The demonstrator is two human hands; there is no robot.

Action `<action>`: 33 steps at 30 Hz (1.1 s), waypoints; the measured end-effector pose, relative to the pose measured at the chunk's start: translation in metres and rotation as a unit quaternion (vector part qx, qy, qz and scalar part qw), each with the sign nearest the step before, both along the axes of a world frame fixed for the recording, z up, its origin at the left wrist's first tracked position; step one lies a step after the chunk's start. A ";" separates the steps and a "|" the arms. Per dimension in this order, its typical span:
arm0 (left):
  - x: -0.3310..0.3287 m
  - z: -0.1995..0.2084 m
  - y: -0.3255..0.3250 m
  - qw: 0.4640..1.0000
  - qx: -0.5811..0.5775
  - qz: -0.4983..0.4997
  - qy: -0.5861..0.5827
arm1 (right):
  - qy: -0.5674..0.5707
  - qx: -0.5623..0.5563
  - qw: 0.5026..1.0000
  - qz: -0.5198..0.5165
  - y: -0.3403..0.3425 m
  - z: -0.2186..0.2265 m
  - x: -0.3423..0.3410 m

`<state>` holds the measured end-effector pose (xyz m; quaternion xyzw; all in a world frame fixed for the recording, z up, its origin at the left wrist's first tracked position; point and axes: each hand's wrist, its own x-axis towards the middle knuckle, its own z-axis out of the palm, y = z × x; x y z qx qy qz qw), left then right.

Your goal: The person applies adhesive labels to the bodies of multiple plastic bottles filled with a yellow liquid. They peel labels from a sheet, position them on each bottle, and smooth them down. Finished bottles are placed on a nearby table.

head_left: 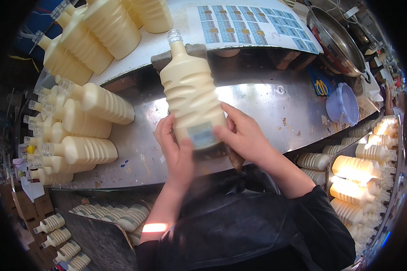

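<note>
A large cream bottle (187, 86) with wavy ridges and a clear threaded neck lies between my hands, its neck pointing away from me. My left hand (174, 147) grips its lower left side, thumb near the base. On the other side my right hand (242, 128) holds the lower right, its thumb pressing by the corner of a bluish label (201, 133) near the base. Behind the bottle's shoulder sits a grey block (197, 50), partly covered by it. The underside of the bottle and some fingertips are hidden.
More cream bottles (89, 151) stand and lie in a group at the left. A sheet of blue labels (239, 27) is on the white board at the back. To the right are yellow-handled scissors (321, 87), a lavender bucket (342, 105) and a large pan (334, 45). Labelled bottles (133, 217) fill a lower bin.
</note>
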<state>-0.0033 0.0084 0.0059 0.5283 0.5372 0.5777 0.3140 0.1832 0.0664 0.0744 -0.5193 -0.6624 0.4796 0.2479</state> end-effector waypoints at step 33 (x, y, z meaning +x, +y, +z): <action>0.008 0.001 0.003 0.999 -0.015 0.019 -0.047 | -0.053 0.057 0.997 -0.018 -0.005 0.004 -0.009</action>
